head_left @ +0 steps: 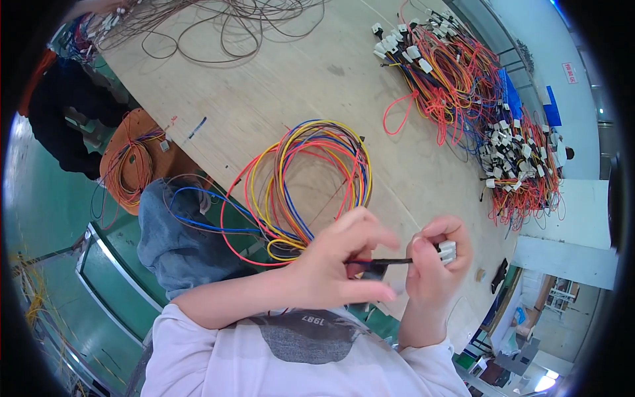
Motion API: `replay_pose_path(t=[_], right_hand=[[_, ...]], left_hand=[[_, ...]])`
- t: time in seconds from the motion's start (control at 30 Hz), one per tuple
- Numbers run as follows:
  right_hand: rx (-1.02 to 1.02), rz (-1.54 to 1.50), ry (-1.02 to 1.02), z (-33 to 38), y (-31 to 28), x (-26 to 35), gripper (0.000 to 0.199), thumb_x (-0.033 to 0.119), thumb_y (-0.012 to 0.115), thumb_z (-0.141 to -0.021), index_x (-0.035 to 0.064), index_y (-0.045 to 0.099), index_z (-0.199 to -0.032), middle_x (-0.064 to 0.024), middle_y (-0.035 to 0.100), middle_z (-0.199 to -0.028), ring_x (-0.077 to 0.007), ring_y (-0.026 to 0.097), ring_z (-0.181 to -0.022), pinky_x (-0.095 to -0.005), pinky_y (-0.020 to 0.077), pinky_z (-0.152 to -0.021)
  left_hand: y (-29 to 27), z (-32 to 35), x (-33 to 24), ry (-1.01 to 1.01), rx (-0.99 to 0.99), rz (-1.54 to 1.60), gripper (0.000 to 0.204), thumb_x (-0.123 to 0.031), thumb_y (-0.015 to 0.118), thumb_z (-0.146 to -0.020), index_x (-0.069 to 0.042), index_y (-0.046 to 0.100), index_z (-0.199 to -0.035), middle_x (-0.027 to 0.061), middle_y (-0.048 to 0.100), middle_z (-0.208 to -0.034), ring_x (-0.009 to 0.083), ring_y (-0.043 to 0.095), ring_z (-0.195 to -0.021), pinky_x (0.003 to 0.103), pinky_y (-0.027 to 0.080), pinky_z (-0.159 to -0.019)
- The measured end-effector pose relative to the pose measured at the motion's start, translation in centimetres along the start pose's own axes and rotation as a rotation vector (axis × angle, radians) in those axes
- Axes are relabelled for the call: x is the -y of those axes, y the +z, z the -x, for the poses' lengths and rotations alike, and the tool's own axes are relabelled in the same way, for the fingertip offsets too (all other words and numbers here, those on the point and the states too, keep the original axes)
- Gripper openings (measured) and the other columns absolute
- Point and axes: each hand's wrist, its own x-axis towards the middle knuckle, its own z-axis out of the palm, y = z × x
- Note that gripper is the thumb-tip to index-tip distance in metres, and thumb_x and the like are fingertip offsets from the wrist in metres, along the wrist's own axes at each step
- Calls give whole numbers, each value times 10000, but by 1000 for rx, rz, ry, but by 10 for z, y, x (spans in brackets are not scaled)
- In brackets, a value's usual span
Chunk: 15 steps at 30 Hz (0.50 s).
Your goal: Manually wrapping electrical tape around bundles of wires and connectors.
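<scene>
Black wire [380,262]: one, short, stretched level between the two hands just above the near table edge, in front of the person's chest.
White connector [448,251]: one small plastic block at the right-hand end of the black wire.
Left hand [340,264]: fingers [360,228] loosely curled, thumb and a finger pinched shut on the left part of the black wire; other fingers spread above it.
Right hand [433,268]: fingers closed round the white connector, thumb on top; the block is half hidden by them.
Wire coil [311,188]: one loose loop of many strands in yellow, red, blue, orange and black, lying on the table just behind the left hand, its near part reaching toward the wire held.
Table [278,86]: one pale wooden top, carrying the coil and the heaps.
Harness heaps: two, far right. One heap [450,73] mainly red and orange with white plugs; a second heap [522,165] nearer the right edge, likewise tangled. Plug count cannot be told.
Brown wires [218,26]: one thin tangled spread at the far end of the table.
Stool [135,159]: one round brown seat at the left, a small wire bundle on it.
Obstruction: the left hand covers the coil's near end.
</scene>
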Motion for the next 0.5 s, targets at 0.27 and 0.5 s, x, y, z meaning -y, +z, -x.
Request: replay_pose_path(t=[0.27,0.5], right_hand=[[108,100,-156,7,-1,-10,163,-122,544,-734,4,520,-834,-53,554,-735,-56,519,-538,-181,394,-460],[-23,69,-211,8,4,-14,193,-130,534,-738,11,496,-864,-55,533,-704,-67,497,-487,-182,376,-412]], left_hand=[[-1,-15,3,-264,-130,-188,786,19,744,-653,-79,283,-1282,57,511,-907,131,571,-778,276,474,-627],[-5,-13,-6,-404,-274,773,403,-253,674,-784,-47,457,-1054,2,483,-770,56,411,-554,198,301,-434]])
